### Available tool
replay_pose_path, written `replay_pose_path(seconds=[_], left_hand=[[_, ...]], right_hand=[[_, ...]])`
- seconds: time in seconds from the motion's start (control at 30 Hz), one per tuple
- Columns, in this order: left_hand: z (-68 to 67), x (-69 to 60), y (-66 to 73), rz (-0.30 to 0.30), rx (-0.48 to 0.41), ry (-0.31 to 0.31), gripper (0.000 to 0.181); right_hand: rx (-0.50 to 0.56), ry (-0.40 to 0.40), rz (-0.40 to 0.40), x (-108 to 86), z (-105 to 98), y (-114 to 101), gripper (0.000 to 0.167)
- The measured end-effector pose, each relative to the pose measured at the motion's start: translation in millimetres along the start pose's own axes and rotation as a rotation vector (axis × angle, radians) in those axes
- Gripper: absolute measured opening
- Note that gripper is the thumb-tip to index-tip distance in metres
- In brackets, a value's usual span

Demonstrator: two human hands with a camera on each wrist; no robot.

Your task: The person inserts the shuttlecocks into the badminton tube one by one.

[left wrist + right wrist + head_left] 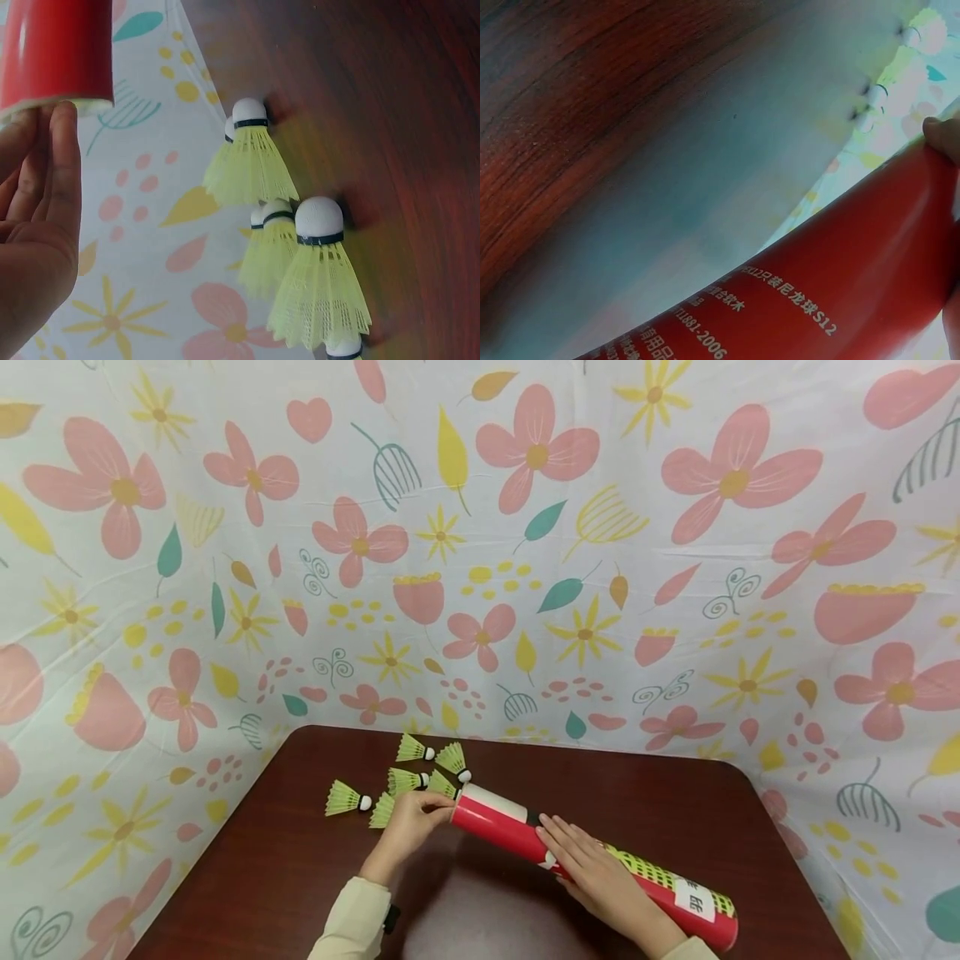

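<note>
A red shuttlecock tube with white and yellow-green patches lies slantwise, its mouth toward the left. My right hand grips its middle, with fingers across the top; the right wrist view shows a fingertip over the tube's edge. At the mouth is my left hand, its fingertips inside the rim in the left wrist view. Pale yellow-green shows beside them, but whether they pinch anything is hidden. Several yellow-green shuttlecocks with white heads and dark bands lie beyond my left hand.
The dark red-brown table has rounded far corners. A white cloth printed with pink flowers and yellow leaves hangs behind it and along both sides. Printed lettering runs along the tube's side in the right wrist view.
</note>
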State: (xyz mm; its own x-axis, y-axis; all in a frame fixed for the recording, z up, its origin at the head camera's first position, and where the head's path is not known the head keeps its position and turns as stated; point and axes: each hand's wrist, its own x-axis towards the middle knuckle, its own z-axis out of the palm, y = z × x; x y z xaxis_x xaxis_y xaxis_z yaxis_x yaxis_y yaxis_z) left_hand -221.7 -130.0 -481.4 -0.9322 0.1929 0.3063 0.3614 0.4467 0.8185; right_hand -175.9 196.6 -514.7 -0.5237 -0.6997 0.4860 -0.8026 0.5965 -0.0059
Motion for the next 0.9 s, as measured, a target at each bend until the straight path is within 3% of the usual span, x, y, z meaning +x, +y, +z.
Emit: replay_pose_path(seconds=[0.23, 0.43, 0.57, 0.73, 0.9], left_hand=[[-17.7, -4.9, -14.5, -0.101, -0.005, 0.127, 0.008], [-38.5, -10.4, -31.0, -0.138, 0.124, 0.248, 0.014], [-49.4, -14.8, -41.9, -0.206, 0.193, 0.318, 0.018], [-55.3, -20.0, -52.5, -0.283, 0.266, 0.343, 0.02], [-54.5, -22.7, -61.5, -0.332, 0.335, 0.327, 0.019]], right_hand=[[-0.014, -0.019, 0.013, -1.9, 0, 2, 0.071], [-0.017, -0.018, 0.02, -2.8, -1, 3, 0.073], [-0.016, -0.019, 0.022, -4.0, -1, 3, 0.073], [-0.007, -0.054, 0.035, -5.8, 0, 3, 0.074], [-0.022, -0.05, 0.031, -6.9, 2, 3, 0.092]])
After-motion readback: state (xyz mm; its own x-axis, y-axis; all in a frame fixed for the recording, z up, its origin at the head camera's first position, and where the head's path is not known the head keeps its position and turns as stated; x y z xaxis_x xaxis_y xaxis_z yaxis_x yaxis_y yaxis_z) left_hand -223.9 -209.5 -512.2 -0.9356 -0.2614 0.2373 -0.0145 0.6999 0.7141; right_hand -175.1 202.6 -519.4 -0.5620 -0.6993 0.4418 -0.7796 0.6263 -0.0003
